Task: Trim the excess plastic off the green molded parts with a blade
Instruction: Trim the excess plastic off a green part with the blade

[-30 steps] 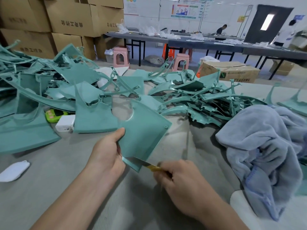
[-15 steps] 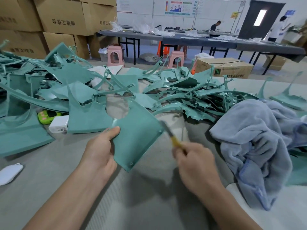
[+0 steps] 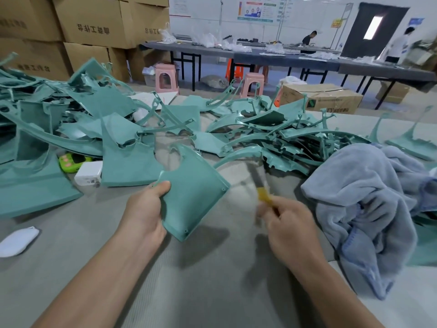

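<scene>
While my left hand [image 3: 144, 210] pinches the thin, light, stiffish panel [image 3: 191, 192] by its edge, my right hand [image 3: 287, 224] grips the blade [image 3: 259, 179], clear of it.

Left hand [image 3: 144, 209] grips a flat green part [image 3: 191, 192] by its left edge, thumb on the face, holding it tilted above the bench [image 3: 212, 280]. Right hand [image 3: 286, 223] pinches a yellow-handled blade [image 3: 262, 192], which is motion-blurred, points up and away, and sits just right of the part's corner, apart from it. Pile of green parts [image 3: 272, 138] lies across the far bench, crumpled grey-blue towel [image 3: 369, 204] on the right, white block [image 3: 88, 172] touching a lime-green gadget [image 3: 71, 160] at the left, white pad [image 3: 17, 240] near the left edge.
</scene>
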